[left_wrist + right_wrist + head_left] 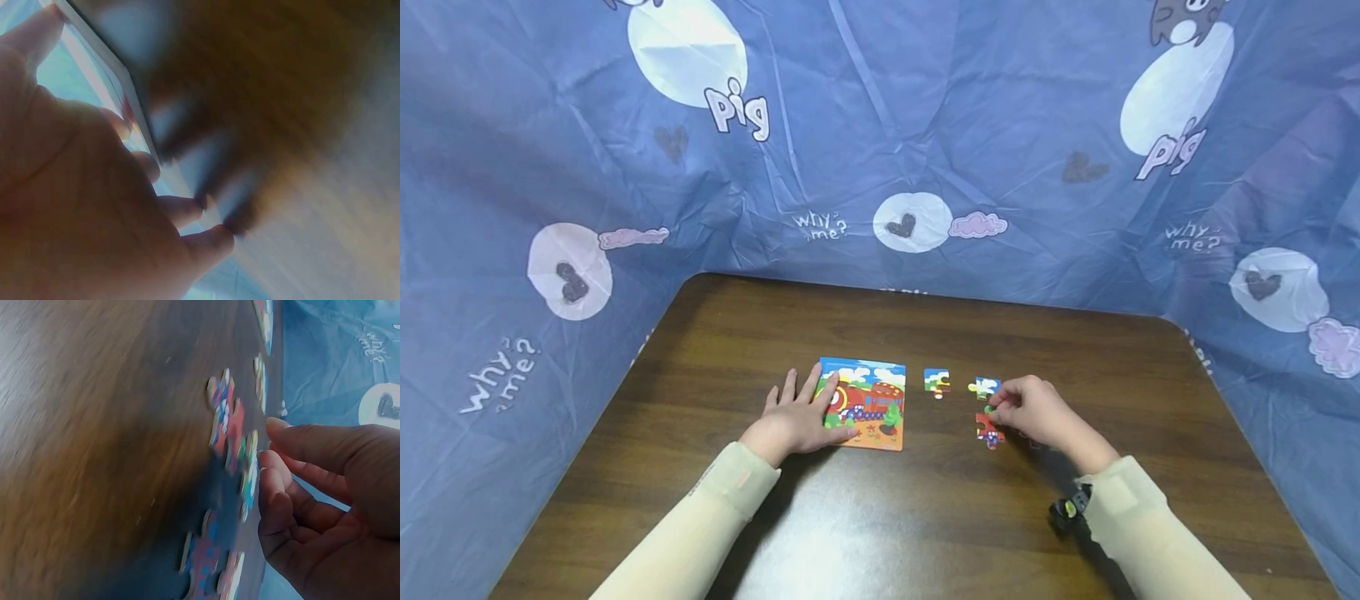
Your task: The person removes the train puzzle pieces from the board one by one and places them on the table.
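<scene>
My left hand (793, 421) lies with spread fingers over the left side of a flat square picture board (880, 404) showing a red train. In the left wrist view the board's pale edge (128, 87) runs past the fingertips. My right hand (1037, 408) hovers low over jigsaw pieces, thumb and bent fingers slightly apart; nothing shows between them in the right wrist view. By its fingertips are a sky jigsaw piece (987, 387) and a red jigsaw piece (988, 427). Whether the fingers touch either is unclear.
Another jigsaw piece (937, 381) lies between the board and the right hand. Further pieces, among them a purplish one (203, 556), lie partly hidden beneath the right hand. A blue printed curtain (865, 150) stands behind the brown wooden table (1045, 333).
</scene>
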A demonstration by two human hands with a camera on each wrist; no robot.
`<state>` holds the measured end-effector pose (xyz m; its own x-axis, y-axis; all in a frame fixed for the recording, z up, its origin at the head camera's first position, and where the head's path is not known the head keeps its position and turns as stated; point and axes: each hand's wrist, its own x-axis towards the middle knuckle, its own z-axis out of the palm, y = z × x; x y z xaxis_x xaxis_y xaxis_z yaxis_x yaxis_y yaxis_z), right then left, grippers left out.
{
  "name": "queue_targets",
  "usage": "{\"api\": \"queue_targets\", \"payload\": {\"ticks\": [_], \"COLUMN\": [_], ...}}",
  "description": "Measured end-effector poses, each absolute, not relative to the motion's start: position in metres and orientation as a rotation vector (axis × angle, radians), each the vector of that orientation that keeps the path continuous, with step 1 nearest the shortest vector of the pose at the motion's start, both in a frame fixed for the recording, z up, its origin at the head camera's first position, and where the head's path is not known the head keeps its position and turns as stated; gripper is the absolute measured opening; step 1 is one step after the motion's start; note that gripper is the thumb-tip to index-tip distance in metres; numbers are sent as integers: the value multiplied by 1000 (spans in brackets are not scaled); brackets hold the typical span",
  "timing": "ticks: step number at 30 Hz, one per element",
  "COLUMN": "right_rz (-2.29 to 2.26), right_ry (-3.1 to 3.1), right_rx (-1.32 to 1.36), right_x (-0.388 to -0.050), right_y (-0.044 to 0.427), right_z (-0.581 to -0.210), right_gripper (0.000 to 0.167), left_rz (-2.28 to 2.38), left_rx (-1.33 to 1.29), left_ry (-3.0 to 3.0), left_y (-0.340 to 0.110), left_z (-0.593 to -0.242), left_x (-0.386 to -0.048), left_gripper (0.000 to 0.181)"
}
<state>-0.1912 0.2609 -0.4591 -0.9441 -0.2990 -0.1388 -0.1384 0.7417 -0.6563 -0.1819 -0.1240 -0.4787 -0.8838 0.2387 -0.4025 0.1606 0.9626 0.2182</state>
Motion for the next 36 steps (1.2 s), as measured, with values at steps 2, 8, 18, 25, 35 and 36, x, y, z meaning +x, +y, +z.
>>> {"api": "queue_targets", "payload": {"ticks": [2,8,18,25,35,36], "right_rz": [-1000,-1034,-1008,-950,-890,-883], "right_ry": [2718,2692,2611,2563,2583,2582], "right_rx": [-382,-434,-553,-595,-656,-666], "right_x": [-193,-197,-211,-223,-236,-237], "right_y": [256,233,169,120,71,68], "right_z": [-457,-456,-455,-459,-464,-466], "right_gripper": [4,4,4,5,9,9], "left_rz": [247,273,320,344,327,328], "left_rx": [274,279,293,271,264,262], "left_ry": [2661,2656,2681,2647,2657,2656], "left_y": [-123,-128,-145,-150,-152,-151], "left_z": [-472,-484,-491,-492,-496,-496], "left_x": [-180,-186,-190,-192,-196,-195], "left_gripper": [106,111,112,112,115,115]}}
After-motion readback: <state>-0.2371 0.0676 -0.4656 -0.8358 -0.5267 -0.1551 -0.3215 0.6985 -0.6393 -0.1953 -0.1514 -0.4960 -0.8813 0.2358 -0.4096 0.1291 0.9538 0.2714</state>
